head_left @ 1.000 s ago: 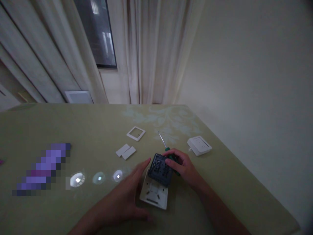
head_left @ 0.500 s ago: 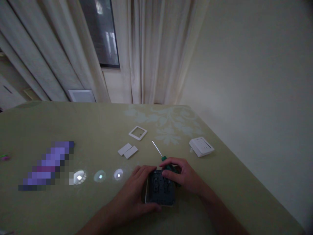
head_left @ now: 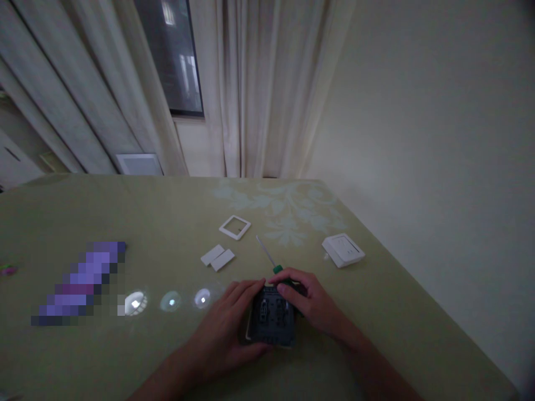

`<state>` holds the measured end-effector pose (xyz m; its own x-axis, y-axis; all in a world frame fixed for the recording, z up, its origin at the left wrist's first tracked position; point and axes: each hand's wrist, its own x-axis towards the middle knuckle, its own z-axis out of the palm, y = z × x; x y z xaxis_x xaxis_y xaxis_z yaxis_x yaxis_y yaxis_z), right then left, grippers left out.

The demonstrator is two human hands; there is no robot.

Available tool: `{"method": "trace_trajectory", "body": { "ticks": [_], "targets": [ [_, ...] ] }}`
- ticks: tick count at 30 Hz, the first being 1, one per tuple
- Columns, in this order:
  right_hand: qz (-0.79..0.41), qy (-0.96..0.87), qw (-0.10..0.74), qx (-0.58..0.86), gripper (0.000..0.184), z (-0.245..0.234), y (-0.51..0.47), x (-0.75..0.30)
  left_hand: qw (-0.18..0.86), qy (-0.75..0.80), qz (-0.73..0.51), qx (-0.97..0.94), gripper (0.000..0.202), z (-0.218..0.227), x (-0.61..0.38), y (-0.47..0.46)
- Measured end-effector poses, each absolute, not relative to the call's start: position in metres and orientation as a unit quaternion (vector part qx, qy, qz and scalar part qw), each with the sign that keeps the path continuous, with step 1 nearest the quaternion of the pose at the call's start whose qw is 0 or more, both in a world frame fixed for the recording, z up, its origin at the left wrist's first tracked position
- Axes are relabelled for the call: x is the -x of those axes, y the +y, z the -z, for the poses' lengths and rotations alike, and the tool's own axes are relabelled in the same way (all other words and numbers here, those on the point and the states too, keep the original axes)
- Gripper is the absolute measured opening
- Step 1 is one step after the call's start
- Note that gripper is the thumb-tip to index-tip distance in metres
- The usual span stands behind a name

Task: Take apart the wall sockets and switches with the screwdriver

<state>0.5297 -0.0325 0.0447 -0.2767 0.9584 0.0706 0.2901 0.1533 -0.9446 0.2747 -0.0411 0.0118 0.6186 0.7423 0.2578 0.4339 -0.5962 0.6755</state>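
Observation:
My left hand (head_left: 229, 326) grips a square wall switch (head_left: 273, 316) by its left side, fingers at the far edge and thumb along the near edge. The switch's dark inner face is turned up, showing two rocker mechanisms. My right hand (head_left: 311, 298) is closed around a screwdriver (head_left: 277, 269) with a green handle, its thin metal shaft pointing away to the far left. The right fingertips rest at the switch's far right corner. Beyond my hands lie two white switch rocker covers (head_left: 218, 257) and a white square frame (head_left: 234, 227).
A white wall socket (head_left: 343, 249) sits near the table's right edge, close to the wall (head_left: 418, 167). At the left is a blurred purple object (head_left: 81, 284). Light reflections shine on the table (head_left: 137, 228). Curtains (head_left: 267, 89) and a window stand behind.
The wall switch has shifted slightly left and tilted a little in my left hand. My right hand and the screwdriver have moved slightly left too. The loose parts lie as before.

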Motion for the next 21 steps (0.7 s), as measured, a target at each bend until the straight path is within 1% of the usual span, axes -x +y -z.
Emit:
{"method": "trace_trajectory", "body": {
  "ticks": [3, 6, 13, 18, 21],
  "targets": [
    [-0.448, -0.664, 0.371, 0.470, 0.029, -0.043, -0.033, -0.526, 0.284, 0.335, -0.274, -0.856, 0.094, -0.013, -0.273, -0.040],
    [-0.437, -0.673, 0.364, 0.472, 0.031, -0.044, -0.032, -0.526, 0.290, 0.331, -0.264, -0.858, 0.095, -0.014, -0.271, -0.038],
    [-0.373, -0.704, 0.345, 0.497, 0.030, -0.049, -0.023, -0.546, 0.325, 0.370, -0.246, -0.834, 0.089, -0.013, -0.265, -0.035],
    [-0.379, -0.718, 0.305, 0.498, 0.024, -0.044, -0.023, -0.546, 0.340, 0.368, -0.227, -0.835, 0.088, -0.016, -0.262, -0.032],
    [-0.384, -0.718, 0.300, 0.498, 0.024, -0.040, -0.024, -0.540, 0.338, 0.375, -0.214, -0.836, 0.090, -0.017, -0.258, -0.030]
  ]
}}
